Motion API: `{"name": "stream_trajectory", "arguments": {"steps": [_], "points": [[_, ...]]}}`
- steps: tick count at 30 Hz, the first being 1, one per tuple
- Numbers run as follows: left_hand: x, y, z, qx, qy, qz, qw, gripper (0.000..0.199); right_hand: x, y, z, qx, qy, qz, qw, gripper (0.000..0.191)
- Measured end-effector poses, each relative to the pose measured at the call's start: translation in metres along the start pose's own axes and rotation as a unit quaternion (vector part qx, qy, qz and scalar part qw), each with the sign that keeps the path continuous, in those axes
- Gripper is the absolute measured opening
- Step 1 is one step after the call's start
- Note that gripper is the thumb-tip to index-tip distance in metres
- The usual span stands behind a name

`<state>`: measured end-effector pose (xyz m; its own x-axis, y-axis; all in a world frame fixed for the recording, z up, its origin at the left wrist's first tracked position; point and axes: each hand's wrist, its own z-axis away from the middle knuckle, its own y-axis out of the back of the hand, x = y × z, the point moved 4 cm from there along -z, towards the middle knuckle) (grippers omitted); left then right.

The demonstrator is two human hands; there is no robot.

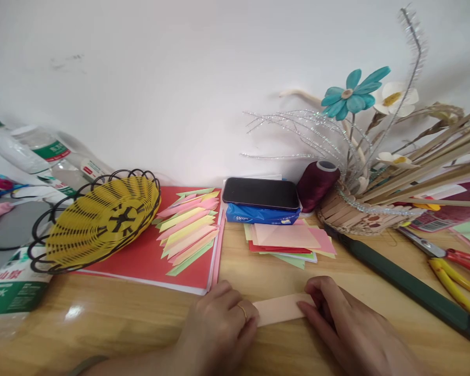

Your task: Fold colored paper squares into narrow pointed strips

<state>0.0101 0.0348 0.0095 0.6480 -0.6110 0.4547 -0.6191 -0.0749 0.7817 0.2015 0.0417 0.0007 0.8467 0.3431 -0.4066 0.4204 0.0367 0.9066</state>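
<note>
Between my two hands, low over the wooden table (141,318), is a narrow strip of pale peach paper (280,309). My left hand (223,321), with a ring on one finger, is closed on the strip's left end. At the other end my right hand (337,313) pinches the paper between thumb and fingers. Just beyond lies a stack of coloured paper pieces (285,237), with a peach sheet on top. To the left of that stack, folded paper strips (190,224) in pink, yellow and green lie in a row on a red sheet (141,266).
A yellow woven basket (102,219) stands tilted at left, near plastic bottles (50,151). A phone (260,192) rests on a blue packet (262,213) beside a maroon thread spool (317,183). At right are a flower pot (368,211), a dark green tool (407,277) and scissors (454,261).
</note>
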Motion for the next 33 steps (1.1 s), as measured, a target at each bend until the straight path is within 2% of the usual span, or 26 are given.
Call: {"name": "stream_trajectory", "arguments": {"steps": [9, 15, 18, 21, 23, 25, 27, 29, 31, 33], "points": [[-0.002, -0.002, -0.002, -0.008, 0.027, 0.017, 0.999, 0.021, 0.001, 0.000, -0.001, 0.004, -0.011, -0.002, 1.000, 0.012], [-0.001, -0.001, -0.003, -0.025, 0.014, -0.037, 0.999, 0.020, 0.002, 0.001, 0.000, 0.030, 0.003, 0.024, 0.999, 0.008], [0.002, -0.002, -0.005, -0.064, 0.009, -0.085, 0.994, 0.015, 0.002, 0.002, 0.000, 0.031, 0.006, 0.024, 0.999, 0.007], [0.002, -0.009, -0.005, -0.113, 0.035, -0.111, 0.987, 0.012, 0.001, 0.003, -0.001, 0.030, 0.004, 0.014, 0.999, 0.007], [0.000, -0.014, -0.005, -0.115, 0.052, -0.112, 0.986, 0.008, -0.001, 0.003, -0.001, 0.026, 0.004, 0.010, 1.000, 0.007], [0.001, -0.018, -0.005, -0.093, 0.021, -0.123, 0.988, 0.011, -0.001, 0.003, -0.001, 0.018, 0.007, 0.007, 1.000, 0.007], [0.004, -0.020, -0.003, -0.072, -0.048, -0.146, 0.986, 0.006, 0.000, 0.003, -0.001, 0.010, 0.009, 0.005, 1.000, 0.008], [0.005, -0.022, -0.001, -0.063, -0.098, -0.166, 0.979, 0.010, 0.003, 0.005, -0.001, 0.008, 0.010, 0.008, 1.000, 0.010], [0.004, -0.023, 0.001, -0.060, -0.102, -0.180, 0.976, 0.012, 0.005, 0.010, 0.001, 0.023, 0.023, 0.030, 0.999, 0.015], [0.005, -0.023, 0.002, -0.066, -0.104, -0.187, 0.975, 0.010, 0.000, 0.015, 0.004, 0.060, 0.078, 0.063, 0.993, 0.021]]}}
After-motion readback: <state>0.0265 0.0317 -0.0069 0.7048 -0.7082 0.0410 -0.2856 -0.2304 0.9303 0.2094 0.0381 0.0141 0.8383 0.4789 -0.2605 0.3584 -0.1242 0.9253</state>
